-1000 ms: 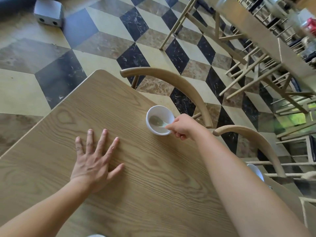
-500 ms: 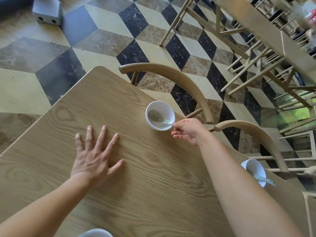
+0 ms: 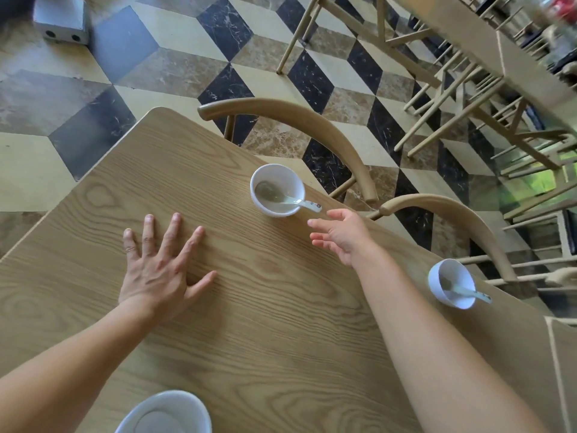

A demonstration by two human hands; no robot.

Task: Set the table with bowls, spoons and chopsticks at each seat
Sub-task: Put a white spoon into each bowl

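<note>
A white bowl (image 3: 278, 179) stands near the far edge of the wooden table (image 3: 249, 307), with a white spoon (image 3: 304, 204) lying in it, handle over the rim. My right hand (image 3: 340, 234) hovers just right of that handle, fingers apart and holding nothing. My left hand (image 3: 162, 267) lies flat on the tabletop with fingers spread. A second white bowl (image 3: 449, 284) with a spoon (image 3: 468, 292) in it sits at the right edge. The rim of a third white bowl (image 3: 165, 412) shows at the bottom. No chopsticks are in view.
Two curved wooden chair backs (image 3: 296, 126) (image 3: 452, 220) stand along the table's far side. Beyond lies a patterned tile floor with a grey metal box (image 3: 61, 23) at top left. Another wooden table (image 3: 499, 51) with chairs stands at top right.
My right hand let go of the spoon handle and drew back to the right of the bowl with fingers apart. The view tilted, bringing the right-edge bowl and the bottom bowl into sight.
</note>
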